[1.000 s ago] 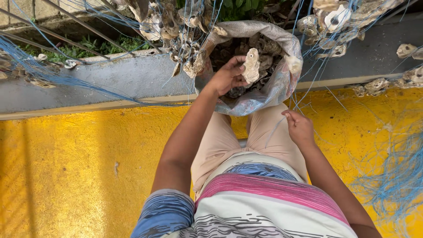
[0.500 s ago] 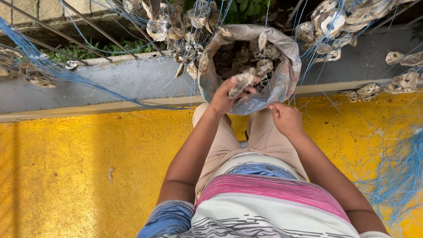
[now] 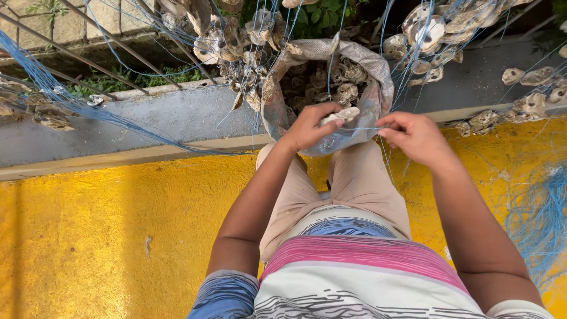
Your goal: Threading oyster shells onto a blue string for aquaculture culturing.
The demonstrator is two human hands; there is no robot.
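Yellow floor (image 3: 88,236), blue lines (image 3: 71,106), grey sack (image 3: 372,100), beige trousers (image 3: 354,183), pink-and-blue-striped white shirt (image 3: 360,266).

Yellow floor (image 3: 88,236), grey concrete curb (image 3: 147,121), sunlit.

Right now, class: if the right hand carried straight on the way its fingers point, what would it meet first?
Probably the oyster shell pinched in the left hand; the right hand points leftward along the thin blue line, though depth is unclear.

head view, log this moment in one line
left hand holds oyster shell | right hand pinches blue string | sack of shells open
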